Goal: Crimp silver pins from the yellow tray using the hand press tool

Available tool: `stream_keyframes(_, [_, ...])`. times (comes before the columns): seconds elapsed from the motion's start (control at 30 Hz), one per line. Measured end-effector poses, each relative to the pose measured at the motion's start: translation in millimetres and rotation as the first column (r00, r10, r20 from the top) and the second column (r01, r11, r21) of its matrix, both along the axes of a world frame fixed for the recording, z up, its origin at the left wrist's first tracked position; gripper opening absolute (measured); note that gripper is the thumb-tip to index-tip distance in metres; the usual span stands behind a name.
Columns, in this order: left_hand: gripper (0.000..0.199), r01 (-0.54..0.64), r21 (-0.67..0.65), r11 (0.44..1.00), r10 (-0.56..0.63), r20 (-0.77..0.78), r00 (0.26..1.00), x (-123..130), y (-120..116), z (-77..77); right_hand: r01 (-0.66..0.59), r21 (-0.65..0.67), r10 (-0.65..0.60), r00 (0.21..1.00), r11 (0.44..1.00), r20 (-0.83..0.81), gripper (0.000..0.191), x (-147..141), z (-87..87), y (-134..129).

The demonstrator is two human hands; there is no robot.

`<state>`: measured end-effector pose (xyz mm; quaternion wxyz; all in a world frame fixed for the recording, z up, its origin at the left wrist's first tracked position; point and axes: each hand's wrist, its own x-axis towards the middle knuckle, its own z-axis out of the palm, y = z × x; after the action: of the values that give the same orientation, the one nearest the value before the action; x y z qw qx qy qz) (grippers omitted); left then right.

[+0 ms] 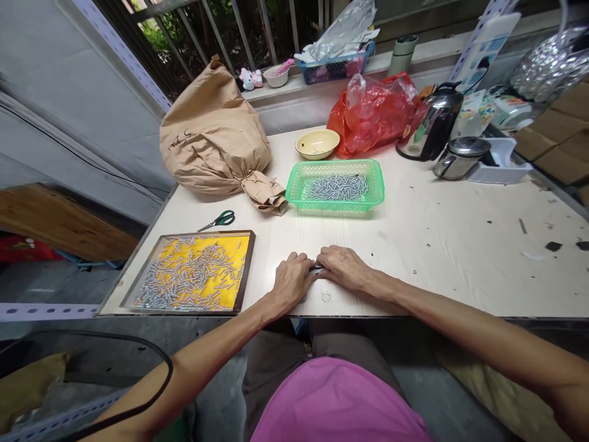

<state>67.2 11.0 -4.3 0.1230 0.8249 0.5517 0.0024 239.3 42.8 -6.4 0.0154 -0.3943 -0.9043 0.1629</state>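
My left hand (pixel 293 278) and my right hand (pixel 343 267) meet near the table's front edge, fingers curled together. Between their fingertips is a small dark thing (pixel 317 267), too small to make out. To the left lies a shallow framed tray (pixel 251 261) with a yellow bottom, strewn with small silvery metal pins (pixel 197 270). Beyond my hands stands a green plastic basket (pixel 335 205) holding a pile of similar silvery pieces (pixel 338 188). Green-handled scissors (pixel 224 218) lie behind the tray.
A tied brown sack (pixel 216 132) stands at the back left. Behind the basket are a yellow bowl (pixel 317 143) and a red plastic bag (pixel 372 116). A kettle (pixel 437 123), a metal pot (pixel 460 158) and a white plastic tray (pixel 501 169) are at the back right.
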Motion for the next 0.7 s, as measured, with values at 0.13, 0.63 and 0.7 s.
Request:
stream_keyframes(0.13, [0.038, -0.008, 0.076, 0.997, 0.002, 0.072, 0.997, -2, -11, -5.0, -0.071, 0.016, 0.072, 0.995, 0.997, -0.069, 0.038, 9, -1.5, 18])
stream_keyframes(0.63, [0.046, 0.093, 0.104, 0.99, -0.125, 0.366, 0.922, 32, -75, -26.8, 0.013, 0.145, -0.009, 1.0, 0.989, -0.03, 0.021, -8, 3.8, 36])
stream_keyframes(0.7, [0.045, 0.101, 0.078, 0.992, -0.123, 0.386, 0.914, 31, -77, -30.0, -0.18, 0.133, 0.187, 0.982, 0.975, -0.042, 0.021, -28, 12.2, 17])
